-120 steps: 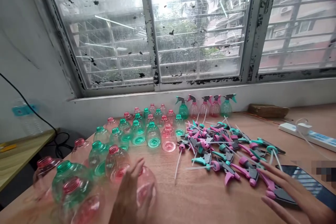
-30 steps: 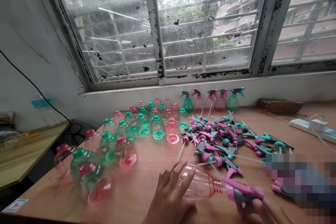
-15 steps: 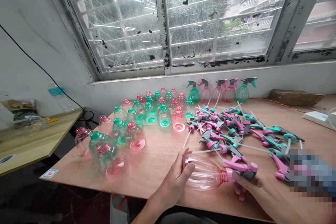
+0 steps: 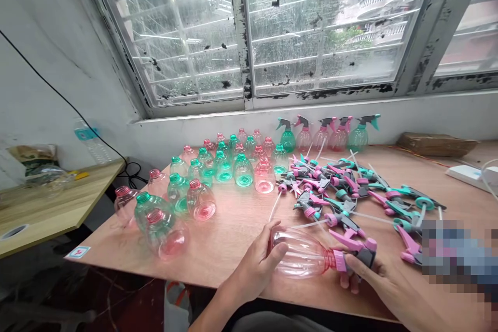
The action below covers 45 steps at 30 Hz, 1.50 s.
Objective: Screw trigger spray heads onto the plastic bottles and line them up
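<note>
A clear red spray bottle (image 4: 301,254) lies on its side just above the table's front edge, its neck pointing right. My left hand (image 4: 264,254) is closed round the bottle's base end. At the neck sits a pink and grey trigger spray head (image 4: 360,251), its pink collar against the red threads. My right hand (image 4: 365,275) grips this head and collar, with some fingers hidden beneath. How far the collar is threaded on I cannot tell. Right behind the bottle spreads a heap of loose pink, teal and grey spray heads (image 4: 342,189) with white tubes.
Several open red and green bottles (image 4: 200,205) stand on the left half of the table (image 4: 229,233). Bottles with spray heads fitted (image 4: 338,137) line the wall below the window. A brown block (image 4: 438,144) and a white power strip (image 4: 467,175) lie at the right.
The spray head has turned slightly at the neck, its trigger now angled more up and left. My right hand's fingers have shifted with it. The left hand keeps its hold on the bottle.
</note>
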{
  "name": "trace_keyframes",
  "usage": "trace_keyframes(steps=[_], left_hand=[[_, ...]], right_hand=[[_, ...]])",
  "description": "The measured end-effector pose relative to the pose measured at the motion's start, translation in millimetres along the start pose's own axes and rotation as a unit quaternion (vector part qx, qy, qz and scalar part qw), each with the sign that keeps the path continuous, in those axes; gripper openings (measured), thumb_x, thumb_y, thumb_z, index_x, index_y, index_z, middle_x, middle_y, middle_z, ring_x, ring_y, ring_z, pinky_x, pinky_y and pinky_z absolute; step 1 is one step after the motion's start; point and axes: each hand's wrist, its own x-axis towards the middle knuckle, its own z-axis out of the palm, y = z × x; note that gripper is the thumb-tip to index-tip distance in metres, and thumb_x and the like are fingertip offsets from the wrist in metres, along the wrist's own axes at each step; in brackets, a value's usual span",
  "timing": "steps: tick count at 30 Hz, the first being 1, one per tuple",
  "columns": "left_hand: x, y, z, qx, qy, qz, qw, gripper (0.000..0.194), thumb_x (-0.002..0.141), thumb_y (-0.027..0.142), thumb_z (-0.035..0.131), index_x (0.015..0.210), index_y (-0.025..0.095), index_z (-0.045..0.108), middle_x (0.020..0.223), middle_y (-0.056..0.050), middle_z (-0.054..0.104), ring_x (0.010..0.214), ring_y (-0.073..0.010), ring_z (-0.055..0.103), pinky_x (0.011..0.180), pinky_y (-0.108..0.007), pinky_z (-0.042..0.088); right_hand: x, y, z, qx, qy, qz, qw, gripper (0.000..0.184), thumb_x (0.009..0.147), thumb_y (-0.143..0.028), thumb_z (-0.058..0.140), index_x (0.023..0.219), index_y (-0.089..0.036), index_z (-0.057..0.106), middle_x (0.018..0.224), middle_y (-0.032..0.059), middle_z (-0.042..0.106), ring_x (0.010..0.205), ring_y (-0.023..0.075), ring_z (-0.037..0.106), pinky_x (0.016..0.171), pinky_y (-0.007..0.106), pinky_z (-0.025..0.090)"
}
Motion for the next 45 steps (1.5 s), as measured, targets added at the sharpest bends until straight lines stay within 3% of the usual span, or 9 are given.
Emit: trace_keyframes(steps=[6, 12, 16, 22, 25, 30, 40, 43, 45], left_hand=[[0.1, -7.2, -0.7, -0.022, -0.006, 0.009, 1.000, 0.079, 0.099, 0.052, 0.057, 0.161, 0.021, 0.019, 0.156, -0.017, 0.049, 0.144, -0.0327, 0.047, 0.123, -0.051, 0.032], [-0.9, -8.2, -4.7, 0.020, -0.043, 0.007, 0.999, 0.089, 0.081, 0.040, 0.084, 0.154, 0.022, 0.037, 0.157, -0.016, 0.049, 0.145, -0.0362, 0.046, 0.124, -0.051, 0.033], [-0.7, -7.6, -3.6, 0.046, -0.049, 0.018, 0.998, 0.098, 0.073, 0.029, 0.090, 0.154, 0.025, 0.035, 0.158, -0.014, 0.048, 0.145, -0.0351, 0.046, 0.125, -0.050, 0.032], [2.1, -10.3, -1.4, 0.064, -0.045, 0.038, 0.996, 0.126, 0.071, 0.019, 0.091, 0.165, 0.028, 0.006, 0.157, -0.016, 0.048, 0.143, -0.0347, 0.049, 0.123, -0.052, 0.036], [0.8, -11.0, -3.5, 0.078, -0.042, 0.038, 0.995, 0.118, 0.074, 0.029, 0.090, 0.165, 0.026, 0.014, 0.166, -0.015, 0.039, 0.152, -0.0377, 0.037, 0.126, -0.055, 0.029], [-2.7, -10.5, -7.3, 0.072, -0.043, 0.032, 0.996, 0.078, 0.098, 0.045, 0.061, 0.163, 0.023, 0.024, 0.169, -0.014, 0.033, 0.156, -0.0358, 0.030, 0.128, -0.058, 0.022], [0.8, -7.2, -2.4, 0.060, -0.088, 0.073, 0.992, 0.118, 0.081, 0.015, 0.082, 0.165, 0.031, 0.001, 0.163, -0.013, 0.044, 0.149, -0.0328, 0.043, 0.126, -0.052, 0.031], [2.2, -13.5, -4.5, 0.063, -0.105, 0.073, 0.990, 0.125, 0.077, 0.020, 0.087, 0.165, 0.030, -0.002, 0.164, -0.014, 0.042, 0.150, -0.0349, 0.041, 0.126, -0.054, 0.030], [0.8, -16.4, -6.9, 0.058, -0.105, 0.055, 0.991, 0.112, 0.083, 0.031, 0.083, 0.165, 0.028, 0.007, 0.168, -0.015, 0.035, 0.154, -0.0366, 0.033, 0.128, -0.055, 0.024]], right_hand=[[7.0, 11.8, -5.1, -0.037, -0.014, 0.014, 0.999, 0.050, 0.084, -0.066, 0.071, 0.063, -0.021, 0.077, 0.065, 0.0072, 0.077, 0.061, 0.0254, 0.069, 0.062, 0.035, 0.056], [10.9, -2.0, 13.7, 0.174, 0.102, 0.002, 0.980, 0.045, 0.086, -0.064, 0.074, 0.088, -0.020, 0.066, 0.062, 0.0002, 0.069, 0.049, 0.0187, 0.062, 0.049, 0.029, 0.051], [8.8, -0.5, 16.4, 0.194, 0.110, -0.017, 0.975, 0.047, 0.086, -0.062, 0.076, 0.099, -0.019, 0.061, 0.061, -0.0001, 0.069, 0.050, 0.0187, 0.063, 0.052, 0.030, 0.051], [4.1, 5.1, 9.9, 0.137, 0.068, -0.015, 0.988, 0.049, 0.079, -0.053, 0.086, 0.105, -0.019, 0.062, 0.059, -0.0006, 0.070, 0.054, 0.0204, 0.062, 0.058, 0.033, 0.050], [2.8, 1.9, 12.0, 0.120, 0.079, -0.025, 0.989, 0.042, 0.082, -0.053, 0.083, 0.098, -0.018, 0.065, 0.058, -0.0012, 0.069, 0.054, 0.0189, 0.060, 0.058, 0.032, 0.048], [1.1, -3.5, 15.5, 0.098, 0.077, -0.039, 0.991, 0.039, 0.083, -0.055, 0.081, 0.088, -0.017, 0.070, 0.056, 0.0000, 0.068, 0.054, 0.0192, 0.059, 0.058, 0.031, 0.046], [-1.3, -1.6, 13.5, 0.123, 0.090, -0.035, 0.988, 0.044, 0.080, -0.057, 0.084, 0.093, -0.020, 0.064, 0.053, -0.0022, 0.068, 0.051, 0.0191, 0.060, 0.058, 0.032, 0.046], [-2.3, 1.7, 12.2, 0.136, 0.081, -0.034, 0.987, 0.045, 0.078, -0.055, 0.087, 0.093, -0.021, 0.063, 0.054, -0.0030, 0.068, 0.052, 0.0180, 0.060, 0.059, 0.031, 0.047], [-2.1, 2.6, 11.3, 0.133, 0.074, -0.035, 0.988, 0.044, 0.080, -0.054, 0.087, 0.094, -0.020, 0.063, 0.055, -0.0026, 0.069, 0.053, 0.0180, 0.060, 0.060, 0.032, 0.048]])
